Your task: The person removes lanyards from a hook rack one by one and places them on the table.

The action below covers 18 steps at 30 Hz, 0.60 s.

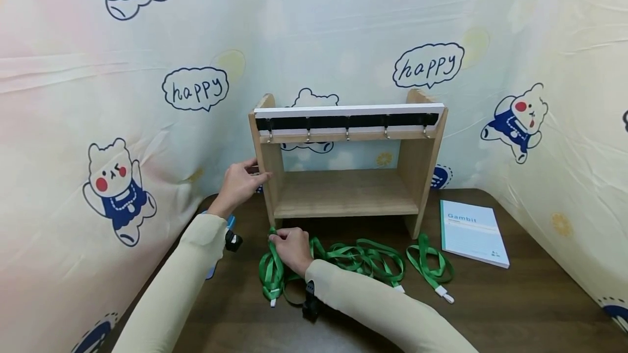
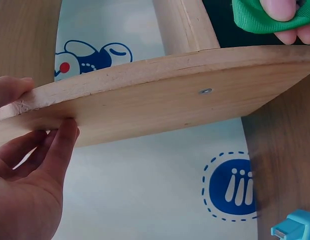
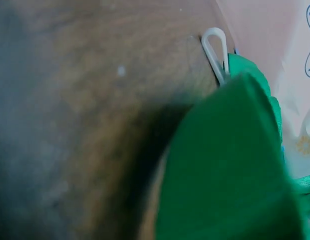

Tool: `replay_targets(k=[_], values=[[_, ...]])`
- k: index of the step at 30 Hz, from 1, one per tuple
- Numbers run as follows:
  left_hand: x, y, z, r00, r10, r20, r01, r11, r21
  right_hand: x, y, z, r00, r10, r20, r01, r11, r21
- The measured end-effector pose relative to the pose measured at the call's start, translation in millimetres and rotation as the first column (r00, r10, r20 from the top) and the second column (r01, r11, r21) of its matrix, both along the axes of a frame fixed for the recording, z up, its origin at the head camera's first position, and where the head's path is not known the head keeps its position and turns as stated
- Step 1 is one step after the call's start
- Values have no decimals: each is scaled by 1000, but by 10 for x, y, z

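Both arms reach forward in cream sleeves, each with a small black camera strapped at the wrist. Left hand [image 1: 239, 183] is raised higher, thumb on one face and fingers [image 2: 60, 145] on the other, so a flat pinch. Right hand [image 1: 291, 248] sits lower and closer in, knuckles up, fingers curled tight in a grip.

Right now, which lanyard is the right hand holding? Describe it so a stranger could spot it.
Start at the wooden rack on the dark table. By its left foot, the right hand pinches a green lanyard, looped and hanging towards the viewer, white clip at its end; the other lanyards lie untouched further right.
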State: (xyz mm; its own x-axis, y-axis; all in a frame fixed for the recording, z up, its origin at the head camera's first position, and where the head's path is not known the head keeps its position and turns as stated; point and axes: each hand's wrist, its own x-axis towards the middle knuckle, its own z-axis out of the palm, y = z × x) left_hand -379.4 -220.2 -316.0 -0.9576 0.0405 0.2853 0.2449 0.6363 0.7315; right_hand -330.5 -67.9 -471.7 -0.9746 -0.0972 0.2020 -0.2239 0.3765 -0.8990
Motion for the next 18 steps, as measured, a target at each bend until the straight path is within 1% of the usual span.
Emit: replay_targets(k=[9, 18], values=[[-9, -6, -7, 1000, 3, -2, -3, 1000, -11, -13, -26, -3, 999, 11, 44, -12, 1000, 21], [0, -17, 4, 1000, -5, 3, 5, 1000, -7, -7, -10, -6, 999, 14, 50, -16, 999, 49]])
